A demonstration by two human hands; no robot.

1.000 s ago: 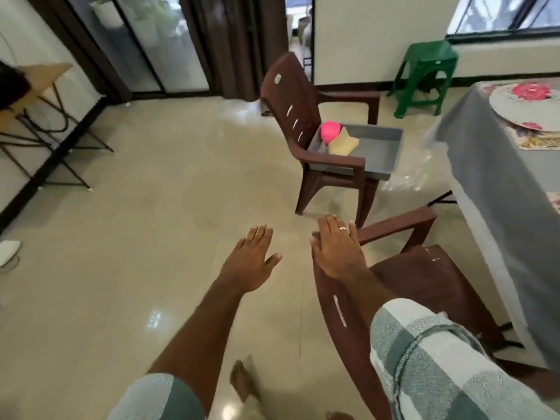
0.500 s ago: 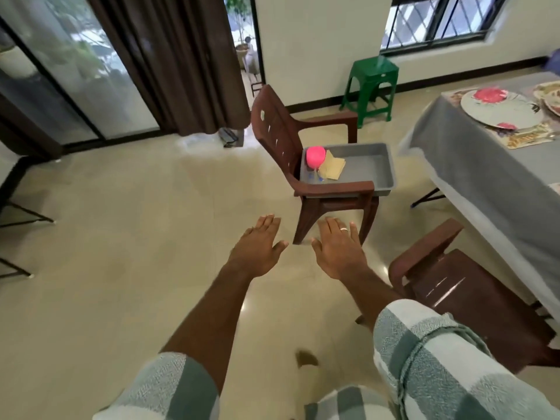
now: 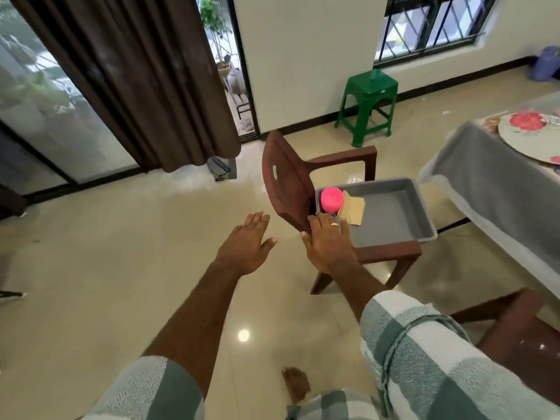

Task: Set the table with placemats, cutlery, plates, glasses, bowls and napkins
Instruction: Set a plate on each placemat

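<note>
You have closed on the grey tray (image 3: 394,213); your right hand (image 3: 328,244) now reaches its near corner, by the pink glass (image 3: 331,200). Both hands flat-fingered, empty; left hand (image 3: 247,242) in air. Likely next: collect glass and napkin (image 3: 353,210).

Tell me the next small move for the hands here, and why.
Probably reach the right hand forward into the grey plastic tray on the brown plastic chair and grip the pink-topped glass. Both hands are open and hold nothing, the left hand hovers beside the chair, and the glass and tan folded napkin remain in the tray.
</note>
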